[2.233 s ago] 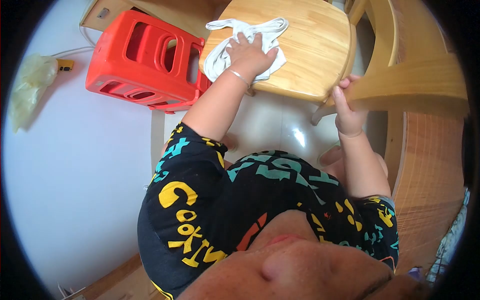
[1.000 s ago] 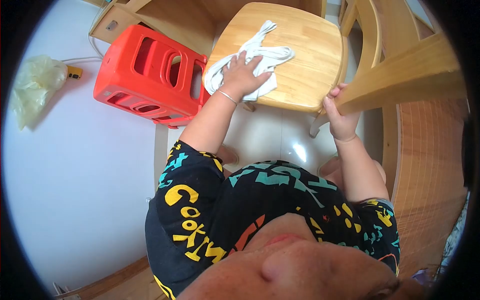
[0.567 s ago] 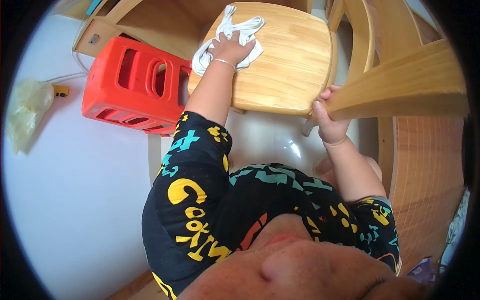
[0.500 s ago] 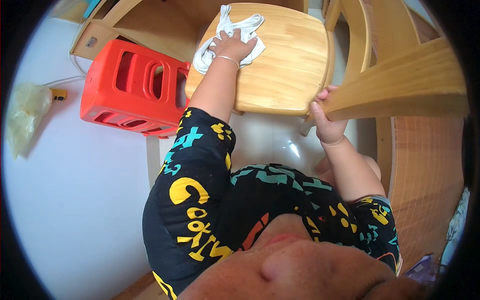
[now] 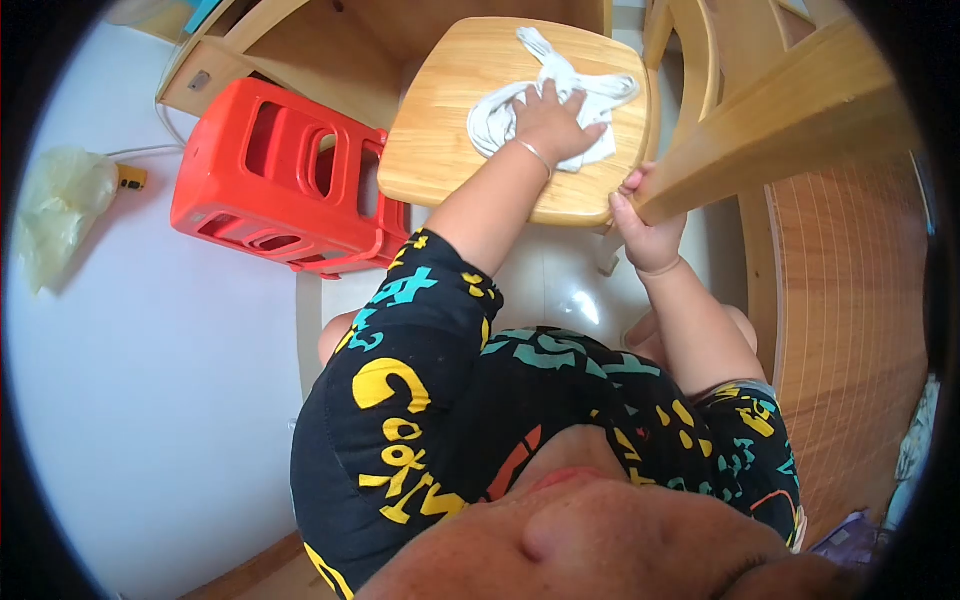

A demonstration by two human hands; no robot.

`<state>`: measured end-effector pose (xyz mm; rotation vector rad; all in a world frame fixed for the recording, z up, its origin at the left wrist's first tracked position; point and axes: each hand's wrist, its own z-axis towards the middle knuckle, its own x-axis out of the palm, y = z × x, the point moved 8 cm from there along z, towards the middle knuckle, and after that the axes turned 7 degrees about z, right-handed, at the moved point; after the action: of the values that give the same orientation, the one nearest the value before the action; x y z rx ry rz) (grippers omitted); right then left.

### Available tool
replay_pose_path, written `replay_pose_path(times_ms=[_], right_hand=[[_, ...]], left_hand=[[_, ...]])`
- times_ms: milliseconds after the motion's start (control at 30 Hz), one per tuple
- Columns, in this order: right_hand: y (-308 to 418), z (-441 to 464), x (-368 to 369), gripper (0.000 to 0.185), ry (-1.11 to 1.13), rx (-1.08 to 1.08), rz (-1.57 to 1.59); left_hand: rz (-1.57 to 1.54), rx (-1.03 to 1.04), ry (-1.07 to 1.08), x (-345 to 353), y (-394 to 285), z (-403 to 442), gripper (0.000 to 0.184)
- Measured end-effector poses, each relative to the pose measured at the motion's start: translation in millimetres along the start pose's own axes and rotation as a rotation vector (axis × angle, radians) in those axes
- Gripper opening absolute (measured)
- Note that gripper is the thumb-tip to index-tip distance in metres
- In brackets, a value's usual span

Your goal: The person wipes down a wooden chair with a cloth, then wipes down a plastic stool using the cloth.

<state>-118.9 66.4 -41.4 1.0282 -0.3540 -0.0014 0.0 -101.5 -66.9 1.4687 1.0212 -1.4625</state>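
Observation:
My left hand (image 5: 555, 125) lies palm down with fingers spread on a crumpled white cloth (image 5: 490, 118), which rests on the right part of a light wooden seat (image 5: 430, 145). The cloth's loose ends stick out beyond my fingers. At the seat's front right corner, my right hand (image 5: 650, 225) is closed around the near end of a thick wooden rail (image 5: 780, 120). Its thumb shows on the near side; part of its fingers is hidden behind the wood.
Red plastic stools (image 5: 225, 165) stand left of the seat, near a wooden cabinet (image 5: 210, 75). A translucent plastic bag (image 5: 65, 205) hangs by the pale wall at far left. A wooden panel (image 5: 845, 340) stands at right, with a purple item (image 5: 850, 540) near the bottom right.
My left hand and the cloth have moved from the seat's left side to its right side, with fingers still spread. My right hand keeps its hold on the rail. The view has shifted slightly.

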Motion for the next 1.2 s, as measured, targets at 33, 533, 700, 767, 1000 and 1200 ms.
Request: replay_pose_path(times_ms=[33, 533, 700, 767, 1000, 1200], right_hand=[[0, 1, 0, 0.043, 0.007, -0.003, 0.006], [3, 0, -2, 0.039, 0.065, -0.02, -0.132], [0, -6, -3, 0.04, 0.036, 0.009, -0.062], [3, -6, -2, 0.04, 0.065, -0.033, -0.119], [-7, -13, -4, 0.044, 0.067, 0.009, -0.022], [-4, -13, -3, 0.047, 0.095, -0.094, -0.081]], left_hand=[[-0.005, 0.032, -0.023, -1, -1, -10, 0.078], [-0.022, 0.013, -0.088, -5, 96, -107, 0.066], [-0.041, -0.076, -0.039, 9, 139, -76, 0.072], [-0.028, -0.102, -0.046, 8, 149, -57, 0.073], [-0.065, -0.23, -0.006, 8, 157, 17, 0.08], [-0.06, -0.263, -0.017, 10, 126, 64, 0.081]])
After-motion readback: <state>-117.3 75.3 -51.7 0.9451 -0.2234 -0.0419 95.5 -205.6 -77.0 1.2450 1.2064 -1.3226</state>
